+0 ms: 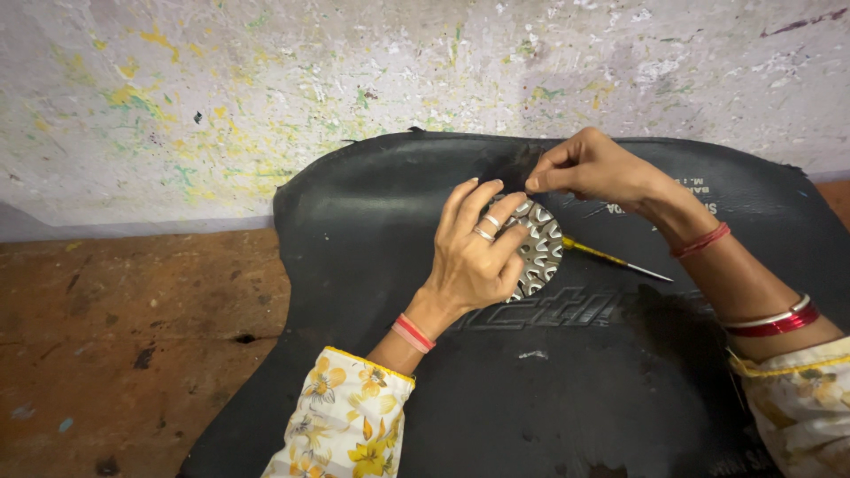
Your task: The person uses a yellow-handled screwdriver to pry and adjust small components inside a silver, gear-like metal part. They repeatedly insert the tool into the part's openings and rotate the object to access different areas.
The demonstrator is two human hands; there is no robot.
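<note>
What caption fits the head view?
Left hand steadies a patterned metal disc on black rubber sheet; right hand pinches above.

Lighting: soft, even, moderately bright; source seemingly above and ahead. Shadows: faint, short, under the hands [531, 221]. Glare: small highlights on the patterned metal disc [542, 252]. Focus: sharp centre; slight softness toward the lower corners. Black rubber sheet [372, 230] reads dark, detail muted.

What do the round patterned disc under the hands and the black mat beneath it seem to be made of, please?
The round disc looks like metal: silvery, shiny, with a raised or cut repeating pattern that catches light. The black mat looks like rubber, perhaps cut from a tyre or tube: matte, flexible-looking, with moulded raised lettering.
</note>
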